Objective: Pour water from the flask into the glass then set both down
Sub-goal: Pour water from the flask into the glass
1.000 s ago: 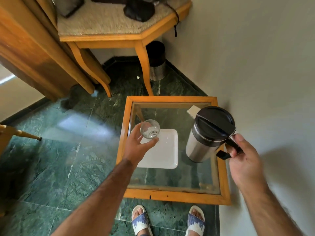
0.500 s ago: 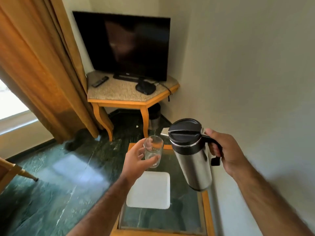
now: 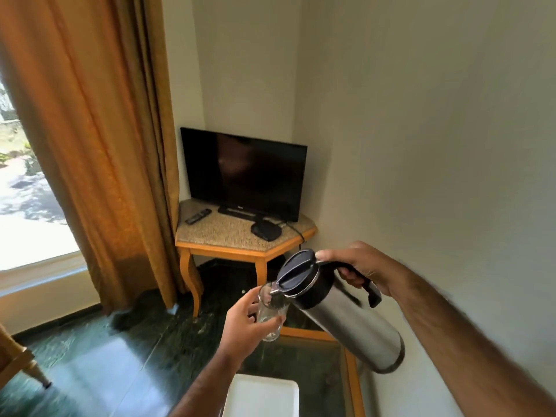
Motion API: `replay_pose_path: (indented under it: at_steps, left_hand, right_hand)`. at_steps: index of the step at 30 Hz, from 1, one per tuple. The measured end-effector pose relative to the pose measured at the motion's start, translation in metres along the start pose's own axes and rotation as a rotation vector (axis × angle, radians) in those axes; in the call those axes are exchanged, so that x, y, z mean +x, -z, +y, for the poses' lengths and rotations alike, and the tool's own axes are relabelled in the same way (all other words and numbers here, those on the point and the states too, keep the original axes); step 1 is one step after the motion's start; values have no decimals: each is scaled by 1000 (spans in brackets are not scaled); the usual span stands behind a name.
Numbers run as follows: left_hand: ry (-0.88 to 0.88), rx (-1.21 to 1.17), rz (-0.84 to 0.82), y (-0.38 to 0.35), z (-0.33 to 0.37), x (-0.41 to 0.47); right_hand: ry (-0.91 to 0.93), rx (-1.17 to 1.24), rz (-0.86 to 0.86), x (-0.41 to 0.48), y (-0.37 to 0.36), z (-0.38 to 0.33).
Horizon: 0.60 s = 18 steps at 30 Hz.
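Observation:
My left hand point(image 3: 245, 325) grips a clear drinking glass point(image 3: 272, 314) and holds it upright in the air above the low table. My right hand point(image 3: 359, 267) holds the black handle of a steel flask point(image 3: 346, 317) with a black lid. The flask is tilted to the left, and its spout sits over the rim of the glass. I cannot make out a stream of water; the glass looks nearly empty.
Below the hands is a glass-topped table with a wooden frame point(image 3: 350, 365), bearing a white tray point(image 3: 261, 398). Behind stands a corner table point(image 3: 240, 248) with a television point(image 3: 245, 173), a remote and a black box. An orange curtain point(image 3: 99, 145) hangs left; a wall is close on the right.
Both hands have risen with the glass and flask, and the view has tilted upward. The flask has gone from upright to tipped left, its spout now at the glass rim.

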State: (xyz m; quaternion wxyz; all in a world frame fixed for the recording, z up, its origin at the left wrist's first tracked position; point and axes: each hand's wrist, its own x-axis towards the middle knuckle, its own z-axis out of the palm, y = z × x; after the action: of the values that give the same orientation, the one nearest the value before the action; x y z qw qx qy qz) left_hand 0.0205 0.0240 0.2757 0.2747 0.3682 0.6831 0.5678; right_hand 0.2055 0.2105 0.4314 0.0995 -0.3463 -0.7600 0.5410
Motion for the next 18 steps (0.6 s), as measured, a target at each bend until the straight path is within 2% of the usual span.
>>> replay_pose_path:
  at_steps: [4, 18]
  left_hand:
    - [25, -2, 8, 10, 10, -7]
    - [-8, -12, 16, 17, 24, -19]
  right_hand:
    - [-49, -79, -95, 2, 4, -32]
    - [-178, -323, -225, 11, -5, -108]
